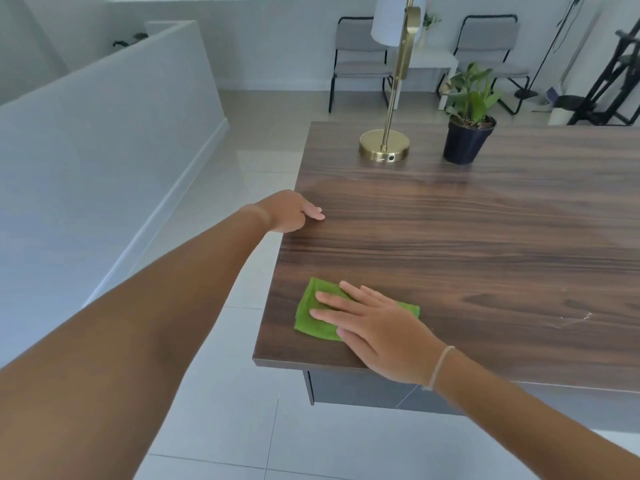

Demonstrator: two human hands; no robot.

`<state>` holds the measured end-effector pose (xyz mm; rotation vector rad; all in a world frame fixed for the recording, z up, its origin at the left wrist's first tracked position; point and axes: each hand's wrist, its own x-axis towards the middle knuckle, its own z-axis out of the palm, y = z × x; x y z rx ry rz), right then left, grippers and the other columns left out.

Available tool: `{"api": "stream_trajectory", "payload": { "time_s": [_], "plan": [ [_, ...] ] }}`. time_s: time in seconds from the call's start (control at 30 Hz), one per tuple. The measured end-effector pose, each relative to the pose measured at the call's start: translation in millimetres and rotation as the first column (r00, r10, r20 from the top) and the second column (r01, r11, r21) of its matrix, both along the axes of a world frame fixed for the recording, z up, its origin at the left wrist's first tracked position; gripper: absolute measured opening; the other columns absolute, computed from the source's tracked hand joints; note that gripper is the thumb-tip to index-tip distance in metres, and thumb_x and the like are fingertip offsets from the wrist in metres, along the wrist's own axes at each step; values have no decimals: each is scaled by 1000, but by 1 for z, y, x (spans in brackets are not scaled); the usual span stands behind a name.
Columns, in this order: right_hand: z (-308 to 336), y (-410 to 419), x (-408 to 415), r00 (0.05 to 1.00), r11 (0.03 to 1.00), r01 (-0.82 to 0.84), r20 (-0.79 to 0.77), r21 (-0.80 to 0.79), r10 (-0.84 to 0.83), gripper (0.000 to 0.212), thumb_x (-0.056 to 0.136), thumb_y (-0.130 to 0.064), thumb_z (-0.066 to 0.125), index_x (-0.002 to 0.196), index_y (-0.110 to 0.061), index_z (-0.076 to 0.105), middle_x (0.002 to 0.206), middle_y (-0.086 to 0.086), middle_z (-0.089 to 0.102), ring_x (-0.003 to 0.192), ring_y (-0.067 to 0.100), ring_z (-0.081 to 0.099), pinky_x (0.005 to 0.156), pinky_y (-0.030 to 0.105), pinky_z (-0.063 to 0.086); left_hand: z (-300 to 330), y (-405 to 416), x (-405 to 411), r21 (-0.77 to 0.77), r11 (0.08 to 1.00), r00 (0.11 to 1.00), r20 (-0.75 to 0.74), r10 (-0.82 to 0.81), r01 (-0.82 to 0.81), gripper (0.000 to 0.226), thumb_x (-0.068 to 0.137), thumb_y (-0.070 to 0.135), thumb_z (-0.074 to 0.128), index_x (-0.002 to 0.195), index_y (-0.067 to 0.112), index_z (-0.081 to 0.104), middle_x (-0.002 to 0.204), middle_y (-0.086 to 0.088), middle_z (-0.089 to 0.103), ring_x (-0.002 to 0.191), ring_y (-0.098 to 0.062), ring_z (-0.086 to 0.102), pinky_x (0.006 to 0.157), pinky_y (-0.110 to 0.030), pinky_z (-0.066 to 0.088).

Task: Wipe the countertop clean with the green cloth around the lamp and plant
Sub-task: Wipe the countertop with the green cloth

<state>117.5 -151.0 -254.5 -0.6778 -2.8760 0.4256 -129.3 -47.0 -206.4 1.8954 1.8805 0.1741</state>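
A folded green cloth (313,313) lies near the front left corner of the dark wood countertop (485,237). My right hand (377,329) presses flat on the cloth, fingers spread and pointing left. My left hand (291,211) grips the countertop's left edge, thumb on top and fingers curled under out of sight. A brass lamp (384,145) with a round base stands at the far side. To its right stands a green plant in a black pot (465,140).
A pale scuff mark (571,320) shows on the countertop at the right. Beyond the counter stand two grey chairs (360,60), a small white table (434,62) and black equipment (609,81). A low white wall (104,133) runs along the left over the tiled floor.
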Motion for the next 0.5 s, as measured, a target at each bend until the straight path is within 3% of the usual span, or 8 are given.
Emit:
{"api": "stream_trajectory", "payload": {
  "time_s": [0.1,0.23,0.33,0.43,0.5],
  "plan": [
    [2,25,13,997,997,72,17,-31,-71,43,99,-32,23,139,-42,33,148,-26,18,143,9,11,117,29,5,2,3,0,-6,1000,1000,-7,5,-5,63,80,-9,29,122,26,61,141,8,50,137,-16,35,117,-31,21],
    [12,55,-41,964,967,254,83,-29,-251,46,100,-25,23,144,-37,23,156,-16,15,147,18,5,118,33,3,5,5,3,-11,1000,999,-45,-3,3,64,80,-9,28,121,27,62,140,10,50,135,-16,38,113,-25,24],
    [8,27,-67,994,995,102,35,-13,-101,45,99,-25,24,143,-36,27,156,-14,20,146,22,8,118,36,4,7,4,3,-19,1000,999,-36,1,-2,65,79,-10,28,121,26,62,140,11,50,134,-15,38,111,-23,24],
    [-1,-9,-43,996,996,-89,4,-4,89,45,98,-30,20,139,-38,36,152,-17,29,145,17,14,117,29,2,6,3,1,-34,999,1000,-19,1,-1,65,80,-11,27,123,25,61,141,9,49,136,-17,36,113,-26,22],
    [0,-6,-24,995,994,-104,4,-35,104,44,98,-33,18,137,-41,36,151,-21,28,145,10,12,115,26,0,4,2,1,-31,999,1000,-4,10,-10,65,81,-10,27,124,26,60,142,9,48,137,-17,35,115,-28,20]
  ]
}}
